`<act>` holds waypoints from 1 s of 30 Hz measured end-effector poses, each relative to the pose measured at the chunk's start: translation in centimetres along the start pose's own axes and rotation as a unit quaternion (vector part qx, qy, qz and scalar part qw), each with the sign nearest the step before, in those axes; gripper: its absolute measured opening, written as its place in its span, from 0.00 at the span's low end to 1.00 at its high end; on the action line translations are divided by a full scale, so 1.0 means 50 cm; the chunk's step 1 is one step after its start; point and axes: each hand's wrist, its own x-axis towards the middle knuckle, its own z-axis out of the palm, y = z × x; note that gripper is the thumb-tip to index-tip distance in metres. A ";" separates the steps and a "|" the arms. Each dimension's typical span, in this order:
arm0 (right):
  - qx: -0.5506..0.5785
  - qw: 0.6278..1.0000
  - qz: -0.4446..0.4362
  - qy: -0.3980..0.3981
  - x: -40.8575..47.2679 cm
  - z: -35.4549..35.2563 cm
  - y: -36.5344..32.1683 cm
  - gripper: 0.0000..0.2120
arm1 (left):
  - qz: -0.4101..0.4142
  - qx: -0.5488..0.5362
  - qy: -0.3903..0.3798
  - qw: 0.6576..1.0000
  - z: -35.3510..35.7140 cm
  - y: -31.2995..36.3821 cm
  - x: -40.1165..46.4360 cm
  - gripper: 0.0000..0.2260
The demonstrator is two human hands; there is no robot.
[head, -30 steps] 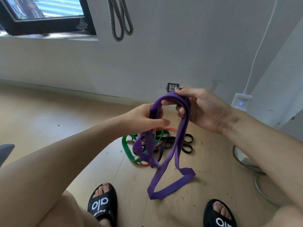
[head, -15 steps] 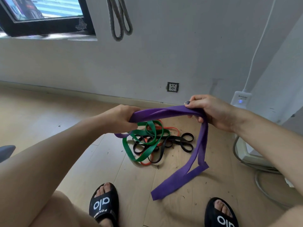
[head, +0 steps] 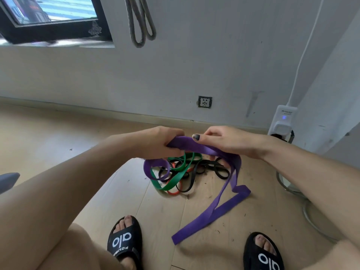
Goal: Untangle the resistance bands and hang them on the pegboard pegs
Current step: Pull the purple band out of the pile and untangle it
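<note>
Fingers (head: 173,148) of both hands are clamping the purple band (head: 214,211).
Its long loop is trailing down-right below the right hand (head: 229,142); left hand (head: 155,143) is gripping alongside.

Purple band (head: 214,207) lifted, rest tangled on floor.
Green (head: 175,180), black (head: 220,170), orange (head: 174,192) bands knotted together; grey band (head: 140,22) hangs on wall.

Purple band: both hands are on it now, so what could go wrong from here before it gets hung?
The purple band trails to the floor between the sandals, so a foot may pin it. Its small loop below the left hand overlaps the green band in the pile and could drag it up. The right hand only pinches, so it could slip.
</note>
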 end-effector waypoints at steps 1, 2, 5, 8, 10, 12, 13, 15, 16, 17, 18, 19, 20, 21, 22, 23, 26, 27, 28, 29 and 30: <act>-0.017 1.000 0.001 -0.010 -0.001 -0.001 0.004 0.35 | 0.001 -0.003 0.000 1.000 -0.001 0.001 0.000 0.11; -0.017 1.000 -0.003 -0.022 -0.003 -0.003 0.007 0.32 | 0.002 -0.007 -0.002 1.000 -0.002 0.001 -0.002 0.11; 0.020 0.998 -0.042 -0.032 -0.009 -0.007 0.005 0.24 | 0.002 -0.031 -0.010 0.999 0.000 0.001 -0.007 0.08; 0.052 0.996 -0.048 -0.052 -0.004 0.003 0.002 0.19 | 0.012 -0.069 -0.007 0.998 -0.006 0.004 -0.010 0.05; 0.098 0.990 -0.027 -0.093 -0.005 0.014 -0.005 0.22 | 0.012 -0.083 0.003 0.996 -0.012 0.003 -0.011 0.05; 0.114 0.987 -0.022 -0.109 -0.006 0.022 -0.011 0.24 | 0.008 -0.084 0.005 0.996 -0.016 0.003 -0.014 0.06; 0.102 0.989 -0.027 -0.105 -0.006 0.023 -0.013 0.24 | 0.005 -0.086 0.003 0.996 -0.017 0.005 -0.016 0.06; 0.091 0.990 -0.046 -0.101 -0.006 0.026 -0.014 0.22 | -0.002 -0.096 -0.001 0.995 -0.019 0.006 -0.017 0.06; 0.097 0.989 -0.057 -0.099 -0.005 0.028 -0.015 0.20 | -0.006 -0.104 -0.001 0.995 -0.020 0.005 -0.018 0.05; 0.107 0.987 -0.066 -0.097 -0.004 0.030 -0.016 0.18 | -0.011 -0.110 0.000 0.994 -0.021 0.002 -0.019 0.05; 0.119 0.986 -0.071 -0.096 -0.004 0.032 -0.017 0.17 | -0.015 -0.115 -0.001 0.993 -0.024 -0.001 -0.021 0.05; 0.132 0.983 -0.073 -0.100 -0.003 0.033 -0.019 0.16 | -0.018 -0.115 -0.002 0.993 -0.026 -0.003 -0.023 0.06; 0.142 0.981 -0.073 -0.107 -0.003 0.035 -0.022 0.15 | -0.022 -0.111 -0.005 0.994 -0.028 -0.005 -0.025 0.07; 0.145 0.980 -0.069 -0.115 -0.002 0.034 -0.025 0.14 | -0.028 -0.102 -0.007 0.994 -0.029 -0.005 -0.027 0.07; 0.138 0.981 -0.065 -0.121 -0.001 0.033 -0.028 0.12 | -0.034 -0.087 -0.009 0.996 -0.030 -0.006 -0.028 0.08; 0.129 0.982 -0.063 -0.125 -0.001 0.031 -0.032 0.10 | -0.039 -0.068 -0.008 0.997 -0.030 -0.007 -0.029 0.09; 0.117 0.982 -0.067 -0.136 -0.001 0.023 -0.036 0.02 | -0.052 -0.032 0.012 0.998 -0.032 -0.013 -0.030 0.11; 0.120 0.980 -0.066 -0.142 0.000 0.021 -0.035 0.02 | -0.055 -0.022 0.025 0.998 -0.033 -0.017 -0.030 0.11; 0.128 0.978 -0.062 -0.151 0.000 0.019 -0.032 0.02 | -0.056 -0.012 0.036 0.998 -0.034 -0.021 -0.030 0.11; 0.143 0.975 -0.057 -0.162 -0.002 0.018 -0.029 0.00 | -0.052 -0.004 0.040 0.998 -0.034 -0.024 -0.031 0.11; 0.164 0.970 -0.051 -0.173 -0.003 0.017 -0.024 0.02 | -0.045 0.000 0.037 0.998 -0.033 -0.028 -0.031 0.10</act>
